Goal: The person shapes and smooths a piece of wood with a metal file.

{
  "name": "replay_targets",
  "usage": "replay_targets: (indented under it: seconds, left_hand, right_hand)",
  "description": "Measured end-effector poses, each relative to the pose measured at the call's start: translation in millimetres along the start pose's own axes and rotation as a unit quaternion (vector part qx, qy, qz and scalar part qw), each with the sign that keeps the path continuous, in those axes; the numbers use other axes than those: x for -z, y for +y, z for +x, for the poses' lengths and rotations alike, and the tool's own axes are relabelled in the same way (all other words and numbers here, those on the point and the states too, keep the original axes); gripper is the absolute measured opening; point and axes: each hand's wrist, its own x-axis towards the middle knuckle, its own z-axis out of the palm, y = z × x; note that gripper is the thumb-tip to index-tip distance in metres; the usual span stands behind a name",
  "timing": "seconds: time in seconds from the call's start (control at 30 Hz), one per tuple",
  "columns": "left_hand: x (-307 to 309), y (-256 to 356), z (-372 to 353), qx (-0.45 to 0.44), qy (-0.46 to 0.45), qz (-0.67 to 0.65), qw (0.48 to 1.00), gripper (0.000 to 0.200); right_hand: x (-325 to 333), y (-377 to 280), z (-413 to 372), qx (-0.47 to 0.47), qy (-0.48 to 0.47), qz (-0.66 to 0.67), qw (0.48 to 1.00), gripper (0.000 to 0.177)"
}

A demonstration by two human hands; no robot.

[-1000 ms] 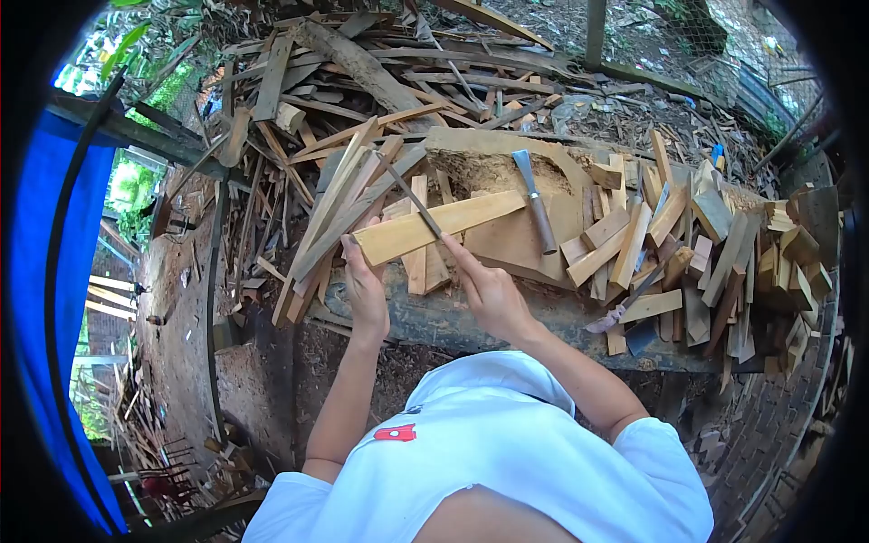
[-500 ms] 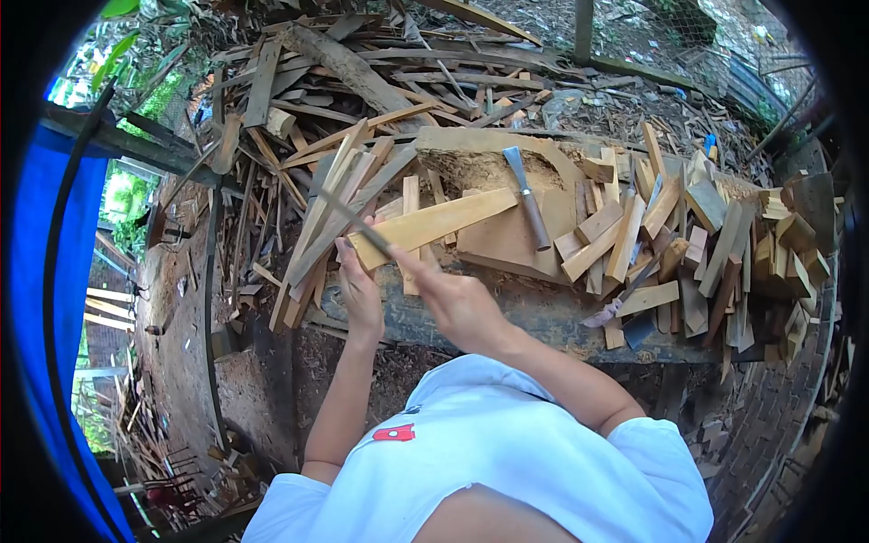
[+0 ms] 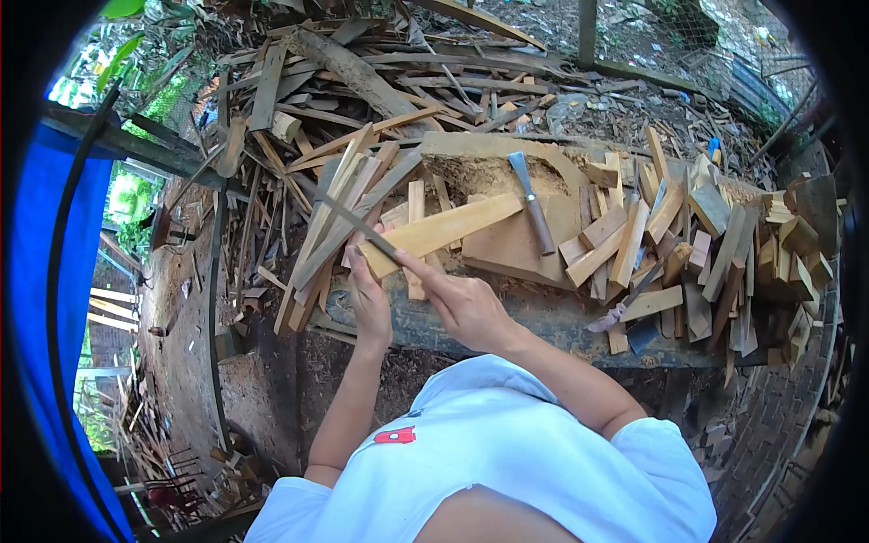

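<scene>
My left hand [image 3: 369, 303] grips the near left end of a tapered yellow wooden board [image 3: 448, 228] from below. The board slants up to the right, its far end near a brown wooden block [image 3: 516, 237]. In my right hand [image 3: 469, 309] is a long, narrow, dark metal file [image 3: 351, 217]. It lies across the board's near end and points up and left; its handle is hidden in my fist. A wide-bladed chisel [image 3: 532, 201] with a wooden handle rests on the block, just beyond the board's far end.
Wood offcuts [image 3: 625, 244] crowd the right of the weathered bench [image 3: 507, 321], with a knife-like tool [image 3: 625, 303] wrapped at one end among them. Long strips [image 3: 348, 208] lean at the left. Scrap wood [image 3: 362, 77] is heaped behind. A blue tarp [image 3: 59, 299] hangs at far left.
Both hands have shifted slightly right, and my left forearm has swung a little to the right. The file still crosses the board's end at nearly the same place.
</scene>
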Motion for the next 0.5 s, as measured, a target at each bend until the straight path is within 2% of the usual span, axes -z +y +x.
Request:
replay_targets:
  seconds: [0.07,0.13,0.23,0.27,0.3,0.37,0.43,0.5]
  left_hand:
    - [5,-7,-2,0.016,0.021,0.011,1.000,0.066]
    - [9,-6,-4,0.024,0.032,0.006,0.999,0.066]
    - [6,-2,-6,0.030,0.025,0.008,0.999,0.065]
    - [5,-1,-7,0.019,0.020,0.010,1.000,0.065]
    - [4,-3,-6,0.023,0.016,0.011,1.000,0.065]
    - [9,-6,-4,-0.002,-0.011,0.046,0.999,0.064]
    - [12,-11,-2,-0.015,-0.007,0.047,0.999,0.064]
    - [13,-14,-4,0.015,0.023,0.002,1.000,0.064]
  right_hand:
    - [5,19,-7,0.013,0.004,-0.016,1.000,0.063]
    - [15,29,-11,-0.122,-0.022,-0.047,0.991,0.061]
    - [16,13,-7,-0.162,-0.049,-0.025,0.985,0.058]
    - [3,14,-8,-0.061,-0.007,-0.023,0.998,0.058]
    - [0,7,-6,-0.066,-0.004,-0.024,0.998,0.058]
    - [-3,-7,-2,0.012,-0.026,-0.032,0.999,0.058]
    - [5,8,-5,0.011,-0.023,-0.042,0.999,0.060]
    - [14,32,-13,-0.135,-0.026,-0.060,0.989,0.060]
